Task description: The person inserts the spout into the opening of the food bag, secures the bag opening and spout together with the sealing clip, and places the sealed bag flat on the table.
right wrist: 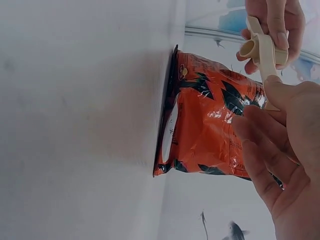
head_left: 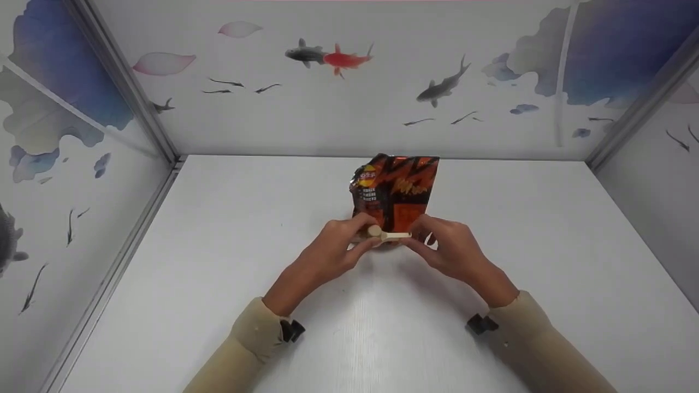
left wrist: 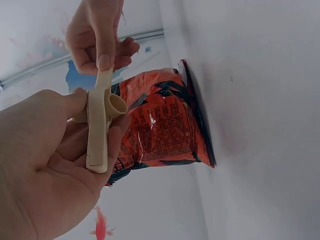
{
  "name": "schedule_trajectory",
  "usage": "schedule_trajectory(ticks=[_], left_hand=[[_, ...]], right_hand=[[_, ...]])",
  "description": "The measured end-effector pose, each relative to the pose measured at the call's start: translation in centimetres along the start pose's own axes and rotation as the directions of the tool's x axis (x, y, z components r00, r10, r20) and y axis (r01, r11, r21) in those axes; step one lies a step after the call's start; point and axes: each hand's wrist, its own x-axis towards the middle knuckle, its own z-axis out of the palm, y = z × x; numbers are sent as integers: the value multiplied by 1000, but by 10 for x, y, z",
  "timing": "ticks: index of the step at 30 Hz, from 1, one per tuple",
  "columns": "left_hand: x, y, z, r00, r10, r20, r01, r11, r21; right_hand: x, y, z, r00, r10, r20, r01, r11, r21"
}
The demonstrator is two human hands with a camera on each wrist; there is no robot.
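Both hands hold a cream plastic bag clip (head_left: 394,236) with a short round spout (left wrist: 118,105). My left hand (head_left: 334,245) pinches it around the spout, between thumb and fingers. At the clip's other end, my right hand (head_left: 450,248) pinches the narrow bar with thumb and forefinger. Just behind the clip stands an orange and black snack bag (head_left: 401,188), upright on its base. Both wrist views show the clip close by the bag's upper part, and the spout's open mouth (right wrist: 247,48) faces down toward the table.
The bag stands on a white table (head_left: 262,213), nearer its far edge. White panels (head_left: 382,120) painted with fish and leaves enclose the back and both sides, joined by grey metal frames (head_left: 139,98). A small dark device (head_left: 292,331) sits at each sleeve cuff.
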Motion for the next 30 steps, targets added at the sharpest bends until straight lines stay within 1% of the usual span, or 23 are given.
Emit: schedule_trajectory(ticks=[5, 11, 13, 18, 21, 23, 27, 30], left_hand=[[-1, 0, 2, 1000, -3, -20, 4, 999, 35], [-1, 1, 4, 999, 22, -43, -20, 999, 43], [-1, 2, 3, 999, 30, -41, -28, 998, 48], [-1, 1, 4, 999, 40, -13, -39, 996, 76], [-1, 1, 5, 999, 37, -2, -37, 996, 77], [-2, 1, 5, 999, 34, -6, -34, 997, 75], [-2, 3, 5, 999, 34, -26, -31, 995, 97], [-2, 4, 5, 999, 34, -34, -30, 991, 127]], right_hand=[[-1, -3, 0, 1000, 11, 13, -10, 999, -39], [-2, -2, 0, 1000, -21, 5, 21, 997, -73], [-2, -1, 1, 1000, -24, 0, 24, 999, -47], [-2, 2, 1, 1000, -24, -8, 25, 997, 73], [-1, 1, 2, 999, -52, -16, 54, 993, 105], [-1, 1, 3, 996, -81, -33, 84, 991, 107], [0, 0, 6, 988, -142, -62, 147, 985, 85], [0, -1, 8, 985, -166, -53, 169, 983, 66]])
